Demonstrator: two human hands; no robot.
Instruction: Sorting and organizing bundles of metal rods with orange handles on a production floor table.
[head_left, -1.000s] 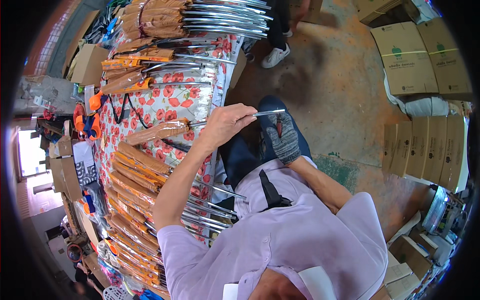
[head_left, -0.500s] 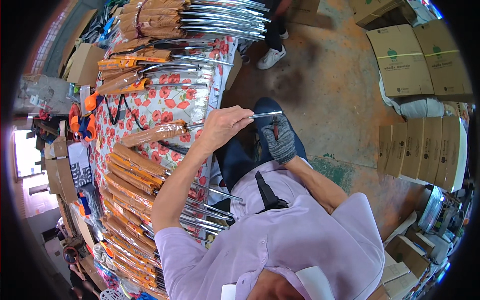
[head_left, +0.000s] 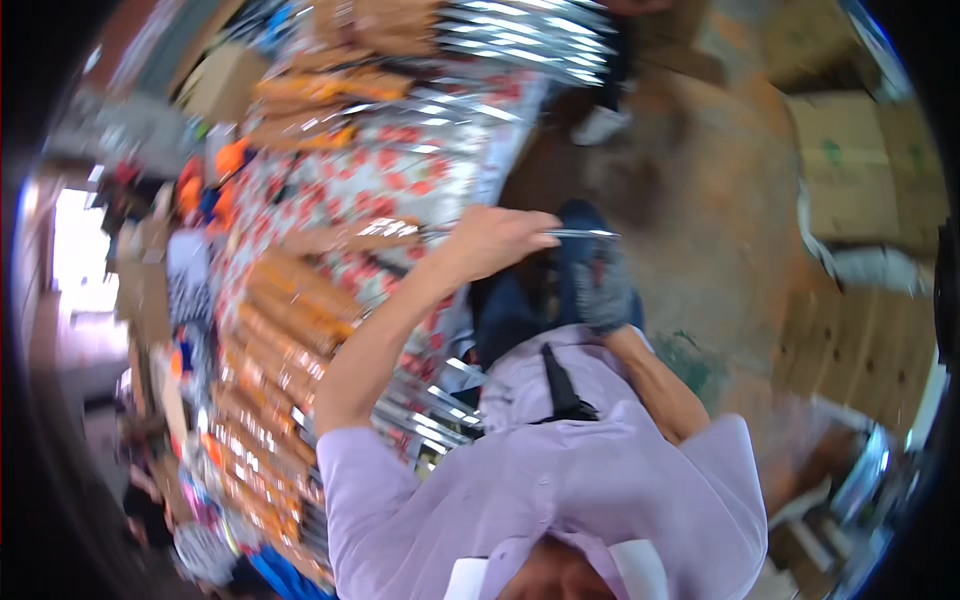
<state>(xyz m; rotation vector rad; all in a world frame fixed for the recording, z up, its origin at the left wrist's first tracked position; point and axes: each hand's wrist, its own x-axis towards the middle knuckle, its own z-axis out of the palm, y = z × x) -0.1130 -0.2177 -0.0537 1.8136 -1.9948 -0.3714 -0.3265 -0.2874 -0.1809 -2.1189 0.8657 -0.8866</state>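
Note:
My bare left hand (head_left: 500,240) is closed round a thin shiny metal rod (head_left: 585,233). One end of the rod pokes out to the right past my fingers. Its other end runs left into a brown plastic-wrapped sleeve (head_left: 370,234) lying over the table. A grey knitted glove covers my right hand (head_left: 602,295), which is just below the rod's free end over my leg. It appears closed on a small red-handled tool like pliers, blurred here but clearer half a second ago. Whether the tool touches the rod cannot be made out.
A table with a red-flowered cloth (head_left: 430,180) stands at my left. Several orange-brown wrapped rods (head_left: 290,310) lie on it, with a large bundle (head_left: 380,25) at the far end. Cardboard cartons (head_left: 840,150) are stacked at the right. A person's white shoe (head_left: 602,126) shows ahead.
The whole view has shifted and blurred, with most things now further right and lower. My left hand still grips the rod. The gloved hand sits slightly lower relative to the rod's tip.

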